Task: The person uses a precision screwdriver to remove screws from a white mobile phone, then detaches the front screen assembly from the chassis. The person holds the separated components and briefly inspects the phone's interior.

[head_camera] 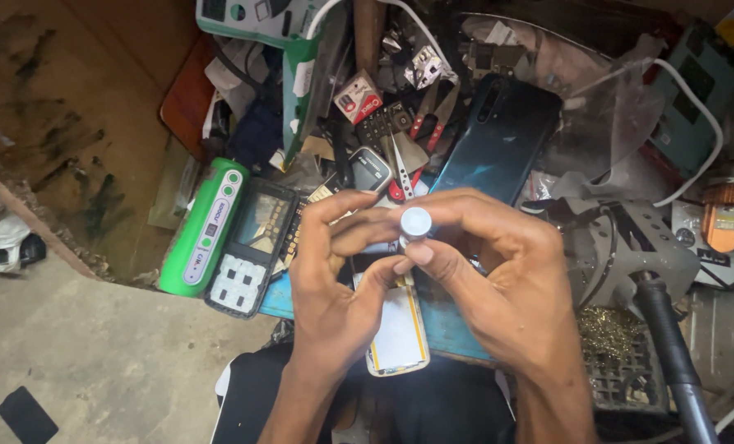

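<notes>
Screwdriver (415, 224) shaft and tip hidden behind both hands (432, 271).

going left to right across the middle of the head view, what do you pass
green and white device → keypad phone with its front off → left hand → small white round-capped thing pinched by both hands' fingers → right hand → grey metal stand → orange and copper part

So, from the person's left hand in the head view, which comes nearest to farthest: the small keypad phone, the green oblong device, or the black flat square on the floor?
1. The small black keypad phone with white keys lies just left of the left hand.
2. The green oblong device with a white strip lies beside that phone, farther left.
3. The black flat square lies on the grey floor, far lower left.
</notes>
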